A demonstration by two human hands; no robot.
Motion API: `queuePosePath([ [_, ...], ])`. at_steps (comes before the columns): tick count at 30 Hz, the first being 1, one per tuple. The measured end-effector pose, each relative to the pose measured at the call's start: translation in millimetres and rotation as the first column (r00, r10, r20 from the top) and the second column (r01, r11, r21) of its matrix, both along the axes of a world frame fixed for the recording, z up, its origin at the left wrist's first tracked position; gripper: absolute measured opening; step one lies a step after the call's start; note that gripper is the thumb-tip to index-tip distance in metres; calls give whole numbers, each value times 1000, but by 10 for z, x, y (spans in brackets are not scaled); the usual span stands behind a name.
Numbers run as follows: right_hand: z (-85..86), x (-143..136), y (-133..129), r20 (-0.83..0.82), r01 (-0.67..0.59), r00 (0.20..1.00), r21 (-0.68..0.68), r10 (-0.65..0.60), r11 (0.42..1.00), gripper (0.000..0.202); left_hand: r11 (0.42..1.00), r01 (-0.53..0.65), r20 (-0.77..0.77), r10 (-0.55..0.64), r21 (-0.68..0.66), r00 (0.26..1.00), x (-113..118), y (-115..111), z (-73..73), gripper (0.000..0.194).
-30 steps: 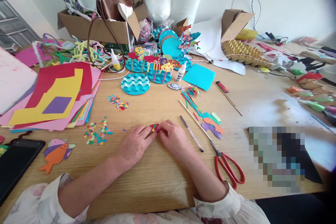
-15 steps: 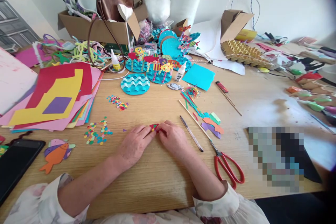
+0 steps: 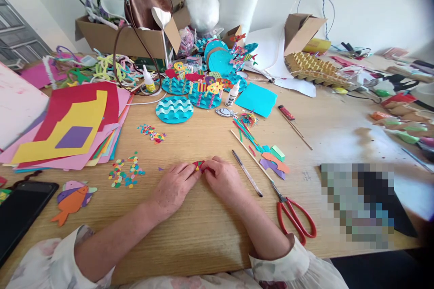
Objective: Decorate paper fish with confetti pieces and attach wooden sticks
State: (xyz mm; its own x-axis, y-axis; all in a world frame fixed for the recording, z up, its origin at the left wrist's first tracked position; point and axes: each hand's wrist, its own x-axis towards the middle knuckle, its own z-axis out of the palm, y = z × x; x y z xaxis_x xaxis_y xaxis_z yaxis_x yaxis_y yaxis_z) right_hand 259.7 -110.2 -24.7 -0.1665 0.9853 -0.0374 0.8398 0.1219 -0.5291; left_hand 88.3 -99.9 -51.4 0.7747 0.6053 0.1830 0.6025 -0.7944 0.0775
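Between my two hands, on the wooden table, lies a small red paper piece (image 3: 198, 165) with green and yellow bits on it. The fingers of my left hand (image 3: 173, 188) press together on its left side. My right hand (image 3: 224, 178) pinches its right end, and the fingertips cover part of it. A pen (image 3: 247, 173) lies just right of my right hand, beside a thin wooden stick (image 3: 249, 152). Red-handled scissors (image 3: 294, 216) rest farther right. Small round paper dots (image 3: 127, 170) and a pile of tiny paper triangles (image 3: 152, 133) are left of my hands.
Stacked coloured paper (image 3: 76, 131) and orange paper fish (image 3: 72, 201) lie left, near a black phone (image 3: 25, 212). Blue wavy discs (image 3: 174, 109) and glue bottles (image 3: 232, 94) stand ahead. Paper scraps (image 3: 274, 165) lie right. Cardboard boxes (image 3: 101, 40) are at the back.
The view has shifted very slightly. Both hands stay at the red paper piece, with only a tiny movement of the right fingers.
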Motion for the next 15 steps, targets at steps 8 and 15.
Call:
queuePosePath([
  [8, -30, 25, 23, -80, 39, 996, 22, -37, 999, 22, 999, -17, 29, 18, -34, 999, -10, -9, 7, 34],
  [15, -60, 62, 40, -174, 55, 984, 45, -46, 997, 22, 995, -26, 59, 32, -96, 998, -18, 13, 94, 34],
])
